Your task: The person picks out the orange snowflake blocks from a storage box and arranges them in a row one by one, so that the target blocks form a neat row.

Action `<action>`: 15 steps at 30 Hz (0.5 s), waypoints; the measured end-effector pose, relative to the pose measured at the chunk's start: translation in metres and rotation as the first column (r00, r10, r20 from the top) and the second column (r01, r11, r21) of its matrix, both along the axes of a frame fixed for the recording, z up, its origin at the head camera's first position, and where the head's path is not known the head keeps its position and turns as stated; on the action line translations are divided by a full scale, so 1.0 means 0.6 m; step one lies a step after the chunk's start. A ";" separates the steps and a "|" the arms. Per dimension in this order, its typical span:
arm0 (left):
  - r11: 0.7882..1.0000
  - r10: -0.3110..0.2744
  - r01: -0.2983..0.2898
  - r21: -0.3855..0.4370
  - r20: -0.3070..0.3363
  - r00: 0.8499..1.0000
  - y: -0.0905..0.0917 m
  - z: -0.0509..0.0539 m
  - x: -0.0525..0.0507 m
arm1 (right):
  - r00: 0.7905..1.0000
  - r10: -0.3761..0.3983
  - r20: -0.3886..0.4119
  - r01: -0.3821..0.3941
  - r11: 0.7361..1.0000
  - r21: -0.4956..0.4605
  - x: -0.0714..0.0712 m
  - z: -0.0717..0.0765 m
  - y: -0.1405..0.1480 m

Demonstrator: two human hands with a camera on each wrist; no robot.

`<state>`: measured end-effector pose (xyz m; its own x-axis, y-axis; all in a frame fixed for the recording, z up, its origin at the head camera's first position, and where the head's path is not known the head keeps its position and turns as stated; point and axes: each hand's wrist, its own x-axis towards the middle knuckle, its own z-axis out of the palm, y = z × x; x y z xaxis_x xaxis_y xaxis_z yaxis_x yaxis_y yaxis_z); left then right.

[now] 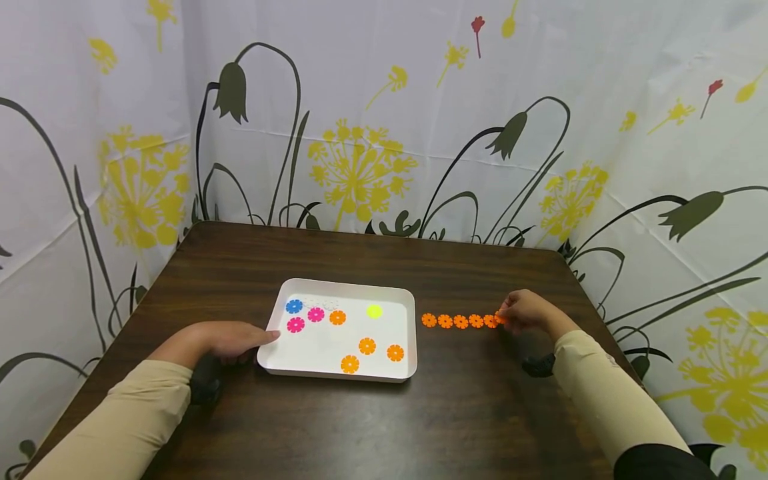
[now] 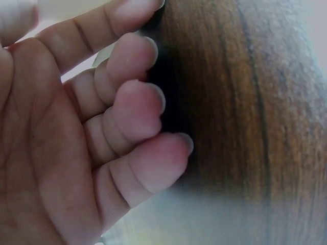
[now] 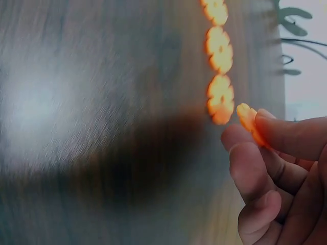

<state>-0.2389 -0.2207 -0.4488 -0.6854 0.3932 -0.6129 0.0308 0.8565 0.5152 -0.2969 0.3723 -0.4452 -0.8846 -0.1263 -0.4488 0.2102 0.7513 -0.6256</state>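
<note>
Orange disc (image 3: 249, 121) was in our right hand (image 1: 531, 312), pinched between thumb and fingers, tilted off the table (image 1: 480, 413). We had it just beside the right end of a row of five orange flower-shaped discs (image 1: 460, 321), laid flat on dark wood. Head view overlapped it with the end one; right wrist view put a sliver of gap there, so we couldn't call contact.

Left hand (image 1: 234, 339) grasped the white tray (image 1: 336, 374) at its left rim: thumb over the edge, other fingers bent below, outside. Exact finger contact was hidden from us.

Tray sat left of the row, near its first disc. Inside we counted four loose orange discs (image 1: 367, 346), two pink discs (image 1: 296, 325), one blue disc (image 1: 294, 307), one yellow disc (image 1: 375, 311). Behind the table we had a white curtain (image 1: 372, 93) printed with flowers.
</note>
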 end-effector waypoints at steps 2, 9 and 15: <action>1.000 0.001 -0.001 0.000 -0.001 1.000 0.000 0.000 0.000 | 1.000 -0.004 0.009 0.004 1.000 0.015 0.002 -0.004 0.006; 1.000 -0.011 0.011 -0.003 -0.007 1.000 0.000 -0.003 -0.001 | 0.999 -0.027 0.037 0.024 0.997 0.076 0.002 -0.015 0.017; 1.000 -0.007 0.007 -0.001 -0.009 1.000 -0.001 -0.003 0.000 | 1.000 -0.013 0.020 0.010 0.988 0.153 0.003 -0.019 0.013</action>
<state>-0.2390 -0.2212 -0.4507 -0.6877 0.3980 -0.6072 0.0417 0.8566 0.5143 -0.2952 0.3799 -0.4568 -0.8760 -0.0451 -0.4802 0.2307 0.8351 -0.4994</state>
